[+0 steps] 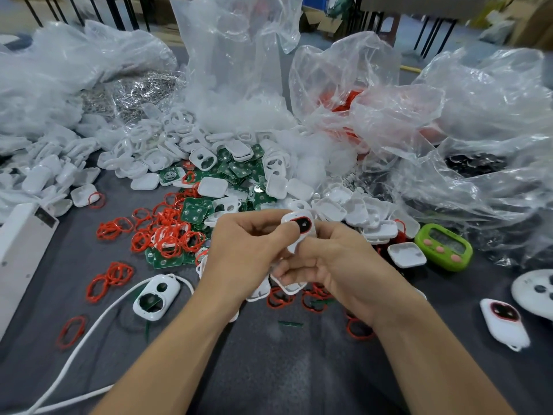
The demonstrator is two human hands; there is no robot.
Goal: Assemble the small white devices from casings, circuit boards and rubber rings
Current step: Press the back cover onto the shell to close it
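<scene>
1. Small white device (301, 226) is held up between both hands, above the middle of the grey table cover (269, 372). Its oval black window, edged with a red ring, faces the camera.
2. The left hand (248, 244) pinches the device from the left, with the thumb lying against the edge of the window.
3. The right hand (338, 265) has its fingers curled round the lower part of the device. The two hands touch each other there.
4. A heap of white casings (353, 211) lies just behind the hands, and green circuit boards (239, 168) are mixed into it further back.
5. Red rubber rings (167, 235) are scattered to the left of the hands, some of them on top of boards.
6. An empty front casing (157, 296) with two holes lies face up near the left forearm, beside a white cable (89, 324).
7. A finished device (504, 322) lies well to the right, near the table's edge.
8. A green timer (444, 247) sits to the right of the hands, touching a white casing half.
9. Crumpled clear plastic bags (233, 55) stand along the back of the table.
</scene>
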